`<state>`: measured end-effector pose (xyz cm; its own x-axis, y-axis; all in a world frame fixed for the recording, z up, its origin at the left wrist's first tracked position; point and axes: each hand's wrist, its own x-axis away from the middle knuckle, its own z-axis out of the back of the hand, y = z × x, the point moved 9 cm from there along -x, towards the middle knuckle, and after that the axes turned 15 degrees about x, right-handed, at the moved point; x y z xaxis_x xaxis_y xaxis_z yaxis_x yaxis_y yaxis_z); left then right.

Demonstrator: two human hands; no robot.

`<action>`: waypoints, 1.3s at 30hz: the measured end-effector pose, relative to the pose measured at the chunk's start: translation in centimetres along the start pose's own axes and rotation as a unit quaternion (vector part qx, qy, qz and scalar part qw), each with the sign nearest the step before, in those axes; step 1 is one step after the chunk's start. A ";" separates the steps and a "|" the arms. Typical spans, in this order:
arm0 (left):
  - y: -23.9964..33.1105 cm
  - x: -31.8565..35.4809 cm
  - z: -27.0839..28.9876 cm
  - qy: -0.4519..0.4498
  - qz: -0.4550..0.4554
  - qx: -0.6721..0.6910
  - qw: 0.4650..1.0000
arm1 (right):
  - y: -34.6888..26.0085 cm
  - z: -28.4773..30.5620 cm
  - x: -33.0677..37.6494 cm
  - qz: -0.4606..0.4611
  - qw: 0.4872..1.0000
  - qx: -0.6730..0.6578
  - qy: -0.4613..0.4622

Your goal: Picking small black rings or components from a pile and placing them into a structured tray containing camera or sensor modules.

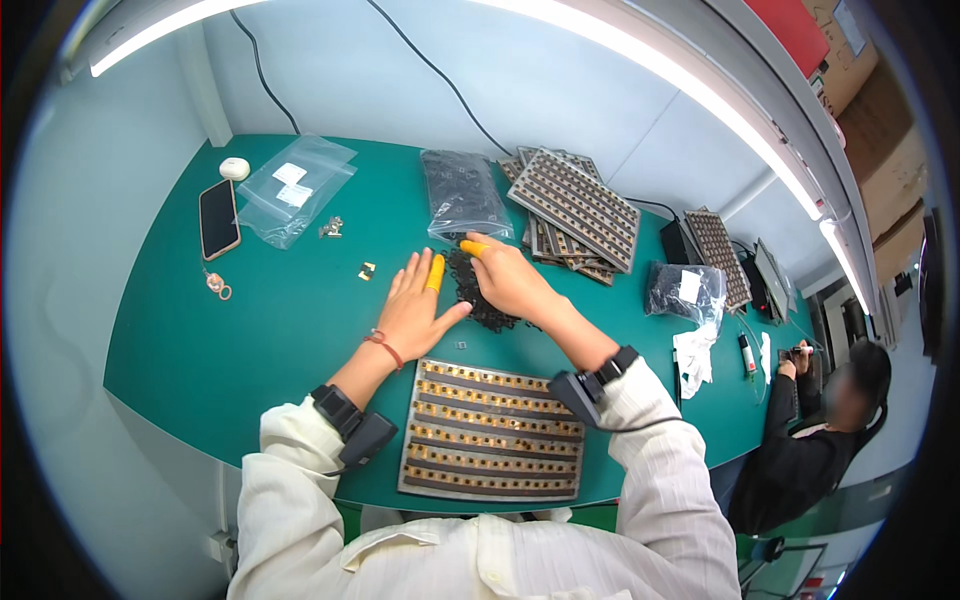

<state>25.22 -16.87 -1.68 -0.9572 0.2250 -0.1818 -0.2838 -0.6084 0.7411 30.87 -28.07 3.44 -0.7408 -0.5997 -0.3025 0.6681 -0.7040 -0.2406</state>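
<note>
A pile of small black parts (488, 312) lies loose on the green table between my hands. My left hand (415, 300) rests flat at the pile's left side, fingers stretched and a yellow finger cot on one. At the pile's far right, my right hand (512, 282) has its fingers bent together, one in a yellow cot; what they hold, if anything, is hidden. Just beyond the fingertips lies a clear bag (465, 195) filled with black parts. Nearest to me is a flat tray (490, 432) with rows of small gold-coloured pieces.
Similar trays (580, 205) are stacked at the back right, near another filled bag (685, 292) and white cloth (693, 358). A phone (219, 220), flat plastic bags (295, 190) and small metal pieces (331, 228) lie left. Another person (815, 440) works at the right.
</note>
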 end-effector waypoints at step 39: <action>2.7 -0.9 -3.1 -0.119 0.064 0.020 0.991 | 9.9 4.0 10.9 -0.245 0.965 0.023 -0.092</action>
<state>25.11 -21.06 -1.49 -0.9438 0.3232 0.0697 -0.1533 -0.6147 0.7737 29.12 -43.15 1.44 -0.9692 -0.2461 0.0075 0.2349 -0.9334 -0.2713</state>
